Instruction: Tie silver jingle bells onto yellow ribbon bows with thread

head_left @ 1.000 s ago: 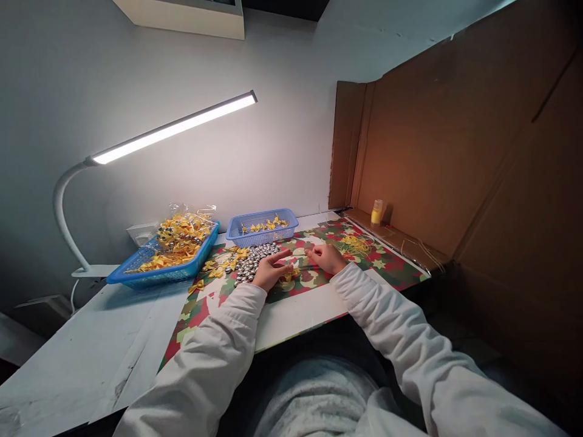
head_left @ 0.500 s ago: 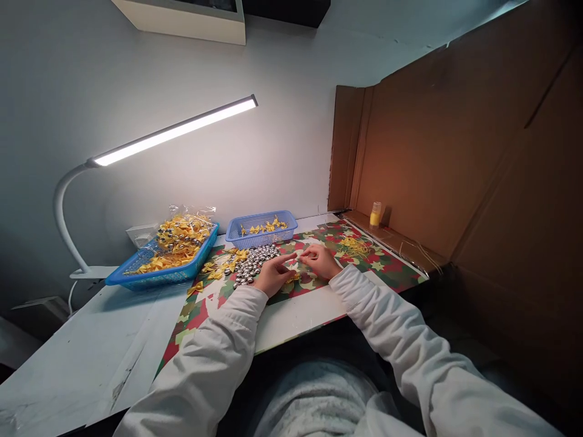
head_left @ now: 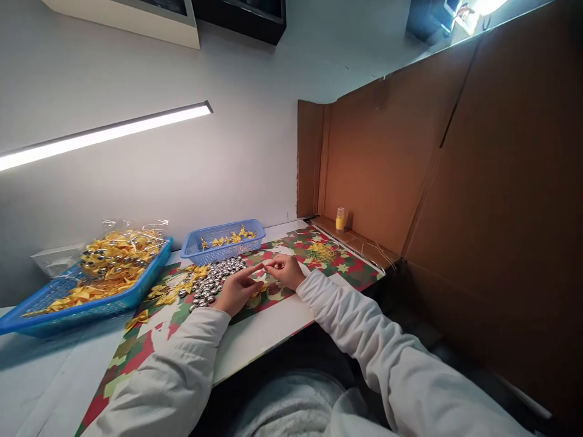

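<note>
My left hand (head_left: 238,290) is beside the pile of shiny silver bells (head_left: 213,280), its index finger stretched toward the other hand and its thumb apart below. My right hand (head_left: 286,271) is closed in a pinch, its fingertips meeting the left index fingertip; what they hold is too small to make out. Yellow bows (head_left: 177,286) lie left of the bells. Under my hands, a yellow bow (head_left: 262,290) is partly hidden. Thin yellow ties (head_left: 322,251) lie in a loose heap to the right, on the camouflage-patterned sheet (head_left: 359,274).
A large blue basket (head_left: 157,267) at the left holds bagged bells and yellow bows. Behind the bells stands a smaller blue basket (head_left: 223,243) with bows. A yellow-filled vial (head_left: 340,220) stands by the cardboard wall (head_left: 382,182). A lit lamp bar (head_left: 109,132) hangs at upper left.
The view has turned to the right, so the baskets, lamp and hands appear farther left. My hands stay close together over the sheet, with their fingertips now nearer each other.
</note>
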`<state>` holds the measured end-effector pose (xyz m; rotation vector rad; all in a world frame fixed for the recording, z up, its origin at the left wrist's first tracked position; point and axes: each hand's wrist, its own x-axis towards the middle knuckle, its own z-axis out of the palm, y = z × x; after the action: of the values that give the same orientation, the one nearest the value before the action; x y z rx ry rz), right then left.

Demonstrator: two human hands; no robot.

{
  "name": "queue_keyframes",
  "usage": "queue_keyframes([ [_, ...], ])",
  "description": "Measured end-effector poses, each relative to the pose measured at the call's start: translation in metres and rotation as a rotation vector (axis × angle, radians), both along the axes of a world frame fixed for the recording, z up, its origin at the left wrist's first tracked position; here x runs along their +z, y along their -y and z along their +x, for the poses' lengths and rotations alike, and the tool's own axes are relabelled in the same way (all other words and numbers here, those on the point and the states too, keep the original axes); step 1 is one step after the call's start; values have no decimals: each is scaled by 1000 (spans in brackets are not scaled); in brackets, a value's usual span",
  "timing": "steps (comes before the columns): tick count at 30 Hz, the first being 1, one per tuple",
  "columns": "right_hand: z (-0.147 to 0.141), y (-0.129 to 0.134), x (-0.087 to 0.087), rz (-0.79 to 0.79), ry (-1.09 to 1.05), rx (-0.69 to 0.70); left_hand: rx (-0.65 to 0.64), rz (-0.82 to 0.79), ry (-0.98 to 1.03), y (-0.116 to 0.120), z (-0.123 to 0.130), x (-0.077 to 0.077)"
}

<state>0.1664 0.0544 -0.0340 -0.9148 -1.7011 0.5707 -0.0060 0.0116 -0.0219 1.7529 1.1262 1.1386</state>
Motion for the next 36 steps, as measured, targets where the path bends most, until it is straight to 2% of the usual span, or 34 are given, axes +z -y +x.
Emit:
queue_keyframes([
  [5, -2, 2, 2, 48, -72, -37, -43, -90, 4, -3, -1, -3],
  [13, -1, 2, 6, 34, -185, -79, -89, -161, 20, -10, 0, -9],
  [19, 6, -10, 4, 21, -266, -241, -46, -160, 29, -6, -1, -5],
  [22, 21, -18, 11, 69, -270, -361, -44, -159, 26, -3, -2, -2],
  [25, 64, -23, 26, 135, -252, -523, -48, -161, 20, -1, -3, -1],
  [29, 162, -20, 40, 173, -179, -755, -59, -159, 17, -2, -3, -1],
  [33, 252, -7, 30, 125, -9, -890, -64, -160, 11, -3, -3, 0],
  [36, 288, 0, 14, 67, 147, -930, -65, -164, 3, -3, -5, 0],
])
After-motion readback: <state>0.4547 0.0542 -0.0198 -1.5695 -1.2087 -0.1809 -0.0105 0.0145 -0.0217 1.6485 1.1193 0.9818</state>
